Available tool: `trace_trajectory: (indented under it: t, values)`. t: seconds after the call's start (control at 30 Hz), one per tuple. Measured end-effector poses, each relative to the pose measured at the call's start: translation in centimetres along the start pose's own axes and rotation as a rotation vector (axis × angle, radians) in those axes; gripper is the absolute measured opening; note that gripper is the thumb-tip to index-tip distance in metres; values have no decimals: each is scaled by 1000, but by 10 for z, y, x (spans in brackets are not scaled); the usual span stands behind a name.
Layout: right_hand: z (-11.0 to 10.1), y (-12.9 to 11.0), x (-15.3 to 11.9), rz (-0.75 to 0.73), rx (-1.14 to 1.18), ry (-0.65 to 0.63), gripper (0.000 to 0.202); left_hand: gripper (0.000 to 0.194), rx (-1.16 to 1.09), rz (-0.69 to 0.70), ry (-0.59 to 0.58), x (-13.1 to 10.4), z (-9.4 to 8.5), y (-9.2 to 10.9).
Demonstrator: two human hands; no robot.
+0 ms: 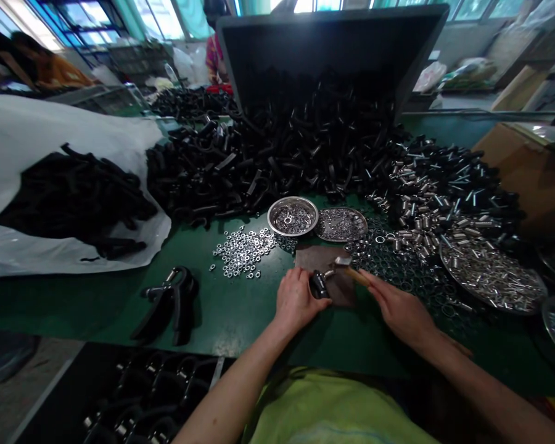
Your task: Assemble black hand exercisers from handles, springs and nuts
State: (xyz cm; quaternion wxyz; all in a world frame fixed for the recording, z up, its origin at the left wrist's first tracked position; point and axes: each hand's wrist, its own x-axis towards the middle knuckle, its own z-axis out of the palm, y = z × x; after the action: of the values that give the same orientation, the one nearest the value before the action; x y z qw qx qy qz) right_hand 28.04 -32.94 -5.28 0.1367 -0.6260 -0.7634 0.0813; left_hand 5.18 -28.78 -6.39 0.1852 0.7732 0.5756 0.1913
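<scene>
My left hand (300, 299) is closed around a small black part (320, 283) with a metal spring, resting on a brown plate (312, 256). A hammer (357, 275) with a wooden handle is gripped in my right hand (404, 308); its metal head hovers over or beside the spring end, and I cannot tell if they touch. Loose metal nuts (243, 251) lie to the left of the plate. Behind it stand a round metal bowl (270, 216) and an oval dish (342, 224) of small parts. A black clamp-like assembly (182, 305) lies at the left.
A large pile of black parts (268, 160) spreads in front of a tilted black bin (333, 55). Springs (419, 216) and a tray of pins (499, 277) are at the right, near a cardboard box (527, 166). A white sack (74, 129) lies left. People sit behind.
</scene>
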Motion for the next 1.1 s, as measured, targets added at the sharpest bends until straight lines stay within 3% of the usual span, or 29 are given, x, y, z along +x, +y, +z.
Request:
trace_trajectory:
  t: [0.13,0.27,0.33,0.43,0.5,0.6,0.67,0.7,0.8,0.9,1.0,1.1]
  values:
    - [-4,44,-7,214,-371,180,44,54,-105,-109,67,-2,4,0]
    - [-9,71,-8,286,-548,233,43,56,-425,-264,154,-4,-2,3]
    - [-8,58,-1,235,-407,296,42,56,-582,-319,155,-5,-6,11]
    - [-3,9,16,47,114,251,47,54,-746,-334,118,-10,-7,28]
    - [1,-25,29,-67,368,136,45,50,-780,-249,65,-13,-4,35]
    - [6,-49,45,-77,394,132,29,43,-685,-15,-68,-5,-6,25]
    - [9,-45,53,-48,286,113,26,38,-583,71,-62,17,-17,4]
    - [10,-40,54,-41,201,75,25,34,-530,67,-3,34,-25,-9]
    - [12,-32,56,-46,-85,-40,25,28,-256,-66,239,102,-56,-47]
    - [10,-39,55,-69,-274,-75,25,31,-67,-199,278,172,-77,-74]
    - [8,-49,56,-67,-357,-69,23,27,-35,-268,257,216,-79,-84]
    - [7,-51,56,-48,-337,-63,22,24,-24,-294,292,230,-73,-83]
